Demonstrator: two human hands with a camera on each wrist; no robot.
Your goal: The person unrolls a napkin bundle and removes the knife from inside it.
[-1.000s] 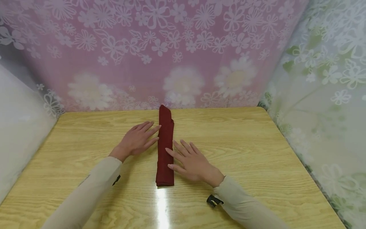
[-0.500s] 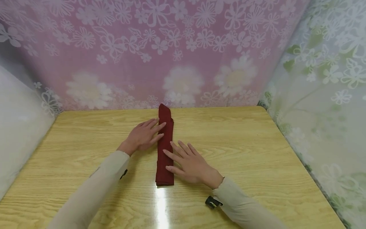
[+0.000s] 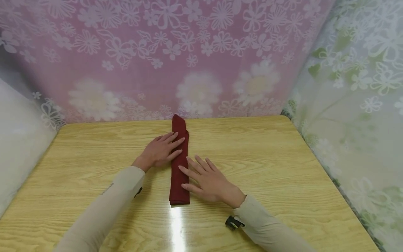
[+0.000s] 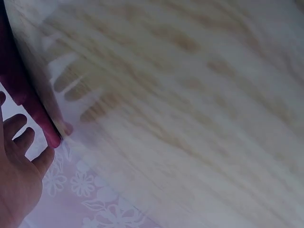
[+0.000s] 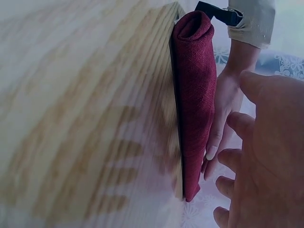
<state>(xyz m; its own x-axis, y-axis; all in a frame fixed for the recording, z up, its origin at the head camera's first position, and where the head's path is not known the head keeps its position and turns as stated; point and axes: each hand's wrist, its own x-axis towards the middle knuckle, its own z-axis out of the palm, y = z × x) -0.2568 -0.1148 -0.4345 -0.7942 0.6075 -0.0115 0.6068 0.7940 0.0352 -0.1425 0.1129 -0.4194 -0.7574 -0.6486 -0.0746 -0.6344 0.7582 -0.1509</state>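
A dark red cloth (image 3: 180, 175), folded into a long narrow strip, lies on the wooden table, its far end at the back edge. In the right wrist view the cloth (image 5: 194, 80) shows a rolled near end. My left hand (image 3: 160, 150) reaches from the left, its spread fingertips over the cloth's upper half. My right hand (image 3: 209, 182) is at the lower right side, fingers spread, with thumb and index tip overlapping the cloth's edge. The left wrist view shows my left hand (image 4: 21, 175) beside the cloth (image 4: 23, 90). Neither hand grips anything.
The wood-grain table (image 3: 267, 168) stretches to both sides of the cloth. Behind it stands a pink flowered backdrop (image 3: 132, 70), with a pale flowered panel (image 3: 355, 115) on the right and a white one (image 3: 22, 140) on the left. A black strap (image 3: 233, 222) hangs at the right sleeve.
My left hand has moved right, so its fingertips now lie over the cloth. My right hand has shifted only slightly, and the cloth looks the same.
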